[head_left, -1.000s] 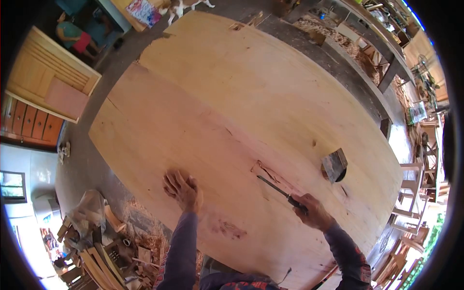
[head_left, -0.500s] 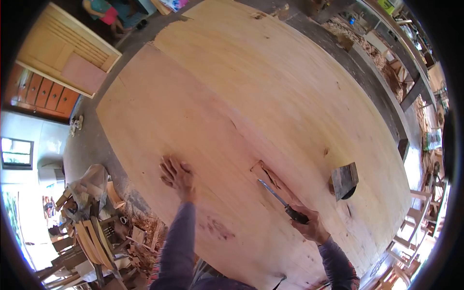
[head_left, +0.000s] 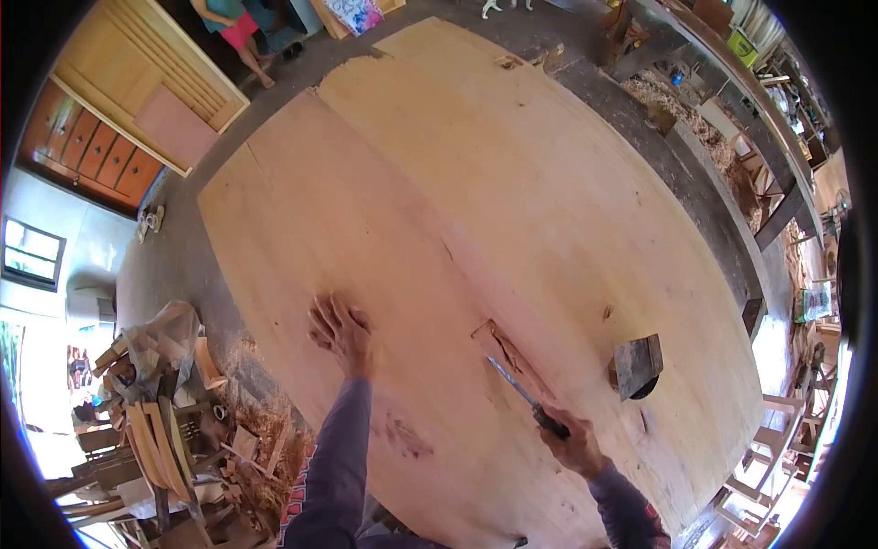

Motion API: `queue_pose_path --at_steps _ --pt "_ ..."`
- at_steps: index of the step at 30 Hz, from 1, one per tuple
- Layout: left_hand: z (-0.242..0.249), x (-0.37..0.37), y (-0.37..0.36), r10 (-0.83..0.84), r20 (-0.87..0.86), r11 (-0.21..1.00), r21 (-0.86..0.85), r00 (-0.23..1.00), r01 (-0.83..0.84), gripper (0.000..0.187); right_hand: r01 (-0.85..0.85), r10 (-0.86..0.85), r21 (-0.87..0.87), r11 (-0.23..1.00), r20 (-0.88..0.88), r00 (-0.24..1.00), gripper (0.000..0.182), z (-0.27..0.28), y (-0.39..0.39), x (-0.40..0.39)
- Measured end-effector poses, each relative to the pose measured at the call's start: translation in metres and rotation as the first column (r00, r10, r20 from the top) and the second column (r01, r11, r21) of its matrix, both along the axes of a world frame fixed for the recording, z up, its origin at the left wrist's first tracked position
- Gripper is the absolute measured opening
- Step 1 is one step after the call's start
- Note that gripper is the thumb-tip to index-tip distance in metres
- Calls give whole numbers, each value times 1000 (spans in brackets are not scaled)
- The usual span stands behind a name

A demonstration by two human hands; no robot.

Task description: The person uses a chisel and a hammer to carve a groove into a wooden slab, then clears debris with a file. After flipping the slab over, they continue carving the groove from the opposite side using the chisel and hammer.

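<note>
A very large pale wooden slab [head_left: 476, 183] fills the view. My left hand [head_left: 340, 332] lies flat on it with the fingers spread, near its left edge. My right hand [head_left: 569, 445] grips the dark handle of a chisel [head_left: 517, 389]. The blade points up and left into a narrow reddish recess [head_left: 505, 348] cut in the slab's surface. Both arms wear dark long sleeves.
A dark block [head_left: 637, 364] stands on the slab right of the recess. A pile of wood offcuts [head_left: 165, 421] lies on the floor at left. A wooden door panel [head_left: 155, 82] and a drawer chest lean at top left, where a person [head_left: 229, 23] stands. Benches run along the right.
The view has shifted over the slab. My right hand has drawn the chisel slightly down along the recess. My left hand stays flat on the wood.
</note>
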State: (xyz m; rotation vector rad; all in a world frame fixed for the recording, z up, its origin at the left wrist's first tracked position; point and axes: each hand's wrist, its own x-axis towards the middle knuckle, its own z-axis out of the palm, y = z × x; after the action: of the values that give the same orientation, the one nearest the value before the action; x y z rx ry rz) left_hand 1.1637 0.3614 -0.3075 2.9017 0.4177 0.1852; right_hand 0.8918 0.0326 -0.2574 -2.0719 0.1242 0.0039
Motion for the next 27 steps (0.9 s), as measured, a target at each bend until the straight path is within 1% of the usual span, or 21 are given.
queue_pose_path --at_steps 1,2,5,8,11,12,14,16,19,21,23,24,25,27 --pt "-6 1 3 14 -8 1000 20 1000 -13 55 -4 4 8 1000 22 1000 42 -3 1 -2" --pt "-8 3 5 3 11 1000 26 1000 -4 55 17 -13 -44 999 87 996 41 -6 8 5" --pt "-7 4 3 -21 47 999 27 999 20 55 16 -14 50 999 -35 999 41 4 10 25" --pt "-3 0 -2 -23 24 1000 21 999 22 54 16 -20 -24 1000 -174 985 40 16 6 9" --pt "-6 2 3 -4 16 999 32 1000 4 55 -21 27 -77 997 81 996 41 6 7 17" --pt "-7 -2 6 -17 11 999 29 1000 16 55 -16 16 -37 999 1 1000 40 5 9 13" --pt "-2 5 2 -22 31 1000 13 999 21 56 0 2 19 1000 -106 994 37 17 5 47" --pt "-4 -1 2 -7 11 1000 -3 1000 8 56 -11 12 15 1000 -63 998 37 19 -1 28" --pt "-8 1 3 8 -15 1000 10 1000 -8 56 -25 25 4 1000 -23 999 37 11 -7 33" --pt "-9 -13 9 -12 -15 1000 2 1000 12 56 -28 30 29 999 -72 997 37 15 1 19" --pt "-6 5 3 -24 25 1000 0 999 24 56 -46 49 36 998 -81 996 38 16 -4 42" --pt "-7 4 2 -19 20 1000 16 1000 18 56 -67 70 22 997 -124 990 40 22 -9 40" --pt "-11 1 6 -9 1 999 36 1000 9 55 -77 78 24 997 -82 994 41 22 -12 39" --pt "-11 3 7 -24 25 999 36 999 23 55 -97 98 34 995 -13 995 42 21 -13 38"
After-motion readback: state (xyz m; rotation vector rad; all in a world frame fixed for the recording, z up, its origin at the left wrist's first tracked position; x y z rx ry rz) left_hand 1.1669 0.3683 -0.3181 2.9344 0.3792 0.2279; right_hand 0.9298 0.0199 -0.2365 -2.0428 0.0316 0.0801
